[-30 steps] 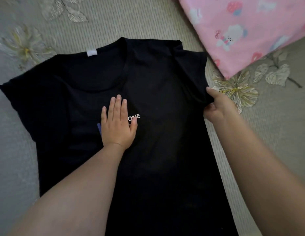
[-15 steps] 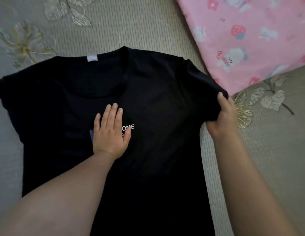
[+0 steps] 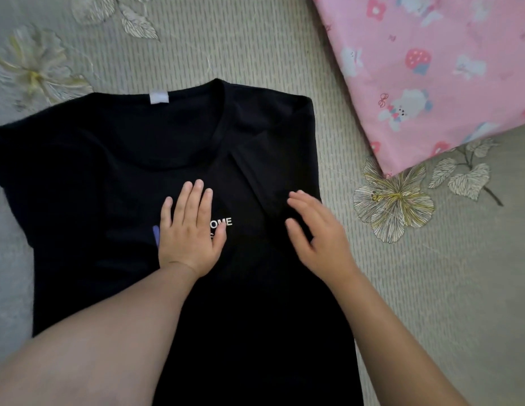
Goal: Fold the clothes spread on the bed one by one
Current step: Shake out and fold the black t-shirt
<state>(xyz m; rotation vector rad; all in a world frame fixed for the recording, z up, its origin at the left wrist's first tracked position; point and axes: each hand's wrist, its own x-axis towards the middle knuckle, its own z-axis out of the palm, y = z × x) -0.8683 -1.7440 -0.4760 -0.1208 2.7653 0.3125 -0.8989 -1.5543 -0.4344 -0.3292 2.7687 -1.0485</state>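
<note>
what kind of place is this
Most likely a bedroom, seen from over a bed: a black t-shirt lies spread on a flower-printed woven bed mat, with pink cartoon-print bedding at the upper right.

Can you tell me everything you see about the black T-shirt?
The black short-sleeved T-shirt of soft knit fabric lies flat, front up, on the grey-green flowered bed cover. A small white label sits inside its round neck, and white letters ending in "OME" cross the chest. Its right sleeve is folded inward over the body; the other sleeve lies spread out. The left hand presses flat on the chest, and the right hand rests open by the folded sleeve.
</note>
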